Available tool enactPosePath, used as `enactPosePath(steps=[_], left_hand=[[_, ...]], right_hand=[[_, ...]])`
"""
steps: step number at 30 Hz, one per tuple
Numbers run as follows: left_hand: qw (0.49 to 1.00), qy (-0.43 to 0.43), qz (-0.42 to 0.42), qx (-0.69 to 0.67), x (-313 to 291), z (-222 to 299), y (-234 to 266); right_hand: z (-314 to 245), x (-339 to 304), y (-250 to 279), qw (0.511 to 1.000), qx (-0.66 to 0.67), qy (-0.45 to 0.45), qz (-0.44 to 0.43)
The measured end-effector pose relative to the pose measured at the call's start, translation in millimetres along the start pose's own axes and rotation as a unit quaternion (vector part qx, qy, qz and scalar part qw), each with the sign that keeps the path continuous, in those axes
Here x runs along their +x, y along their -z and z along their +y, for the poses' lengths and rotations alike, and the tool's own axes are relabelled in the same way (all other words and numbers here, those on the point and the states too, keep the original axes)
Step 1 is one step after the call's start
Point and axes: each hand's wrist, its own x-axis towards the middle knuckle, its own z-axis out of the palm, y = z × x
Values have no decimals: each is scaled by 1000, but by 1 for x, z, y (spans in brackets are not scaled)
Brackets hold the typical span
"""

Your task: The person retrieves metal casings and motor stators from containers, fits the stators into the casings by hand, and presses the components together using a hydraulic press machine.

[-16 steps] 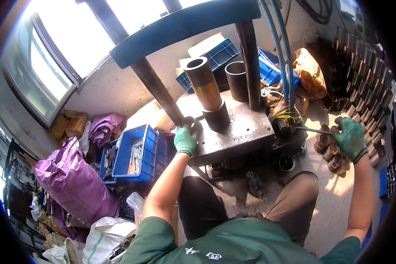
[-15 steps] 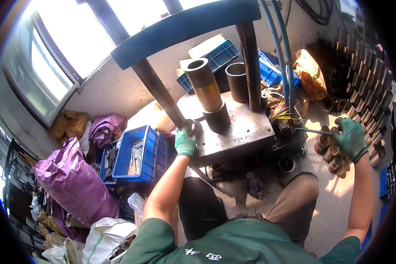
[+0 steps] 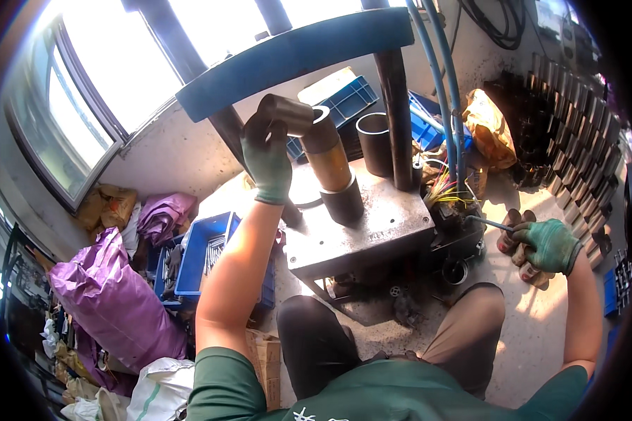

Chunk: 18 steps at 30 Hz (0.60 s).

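Observation:
My left hand (image 3: 267, 158), in a green glove with dark fingers, grips a short dark metal sleeve (image 3: 289, 114). The sleeve lies nearly sideways, against or just in front of the top of an upright stack. That stack has a hollow steel cylinder (image 3: 320, 133) on top, a brass-coloured section (image 3: 331, 168) and a dark cylinder (image 3: 344, 201) at the bottom. It stands on the press's metal table (image 3: 372, 224). At the right, my gloved right hand (image 3: 549, 245) is closed on the end of a thin metal lever (image 3: 490, 223).
A wide hollow cylinder (image 3: 375, 145) stands behind the stack. The blue press beam (image 3: 295, 59) spans above, on dark posts (image 3: 398, 119). Several worn sleeves lie under my right hand. Stacked metal sleeves (image 3: 576, 140) line the right. At left are a blue crate (image 3: 189, 266) and purple sack (image 3: 116, 295).
My left hand has risen from the table's left edge to the top of the stack, bringing the metal sleeve. My right hand has moved down slightly with the lever and closed its fingers.

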Motion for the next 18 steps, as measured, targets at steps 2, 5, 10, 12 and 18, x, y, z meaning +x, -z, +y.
enactPosePath(steps=[2, 5, 10, 12, 18], left_hand=[[995, 47, -39, -73, 21, 3, -15], [992, 38, -122, 23, 36, 3, -28], [987, 141, 70, 25, 21, -15, -59], [985, 154, 40, 64, 21, -25, -57], [983, 177, -34, 44, 16, -49, -59]], right_hand=[[-4, 4, 5, 999, -18, -9, -37], [-3, 7, 3, 995, -43, -22, -82], [-6, 1, -3, 996, -49, -28, -63], [-5, -4, -12, 995, -58, -57, -55], [2, -34, -67, 998, -37, 46, -7]])
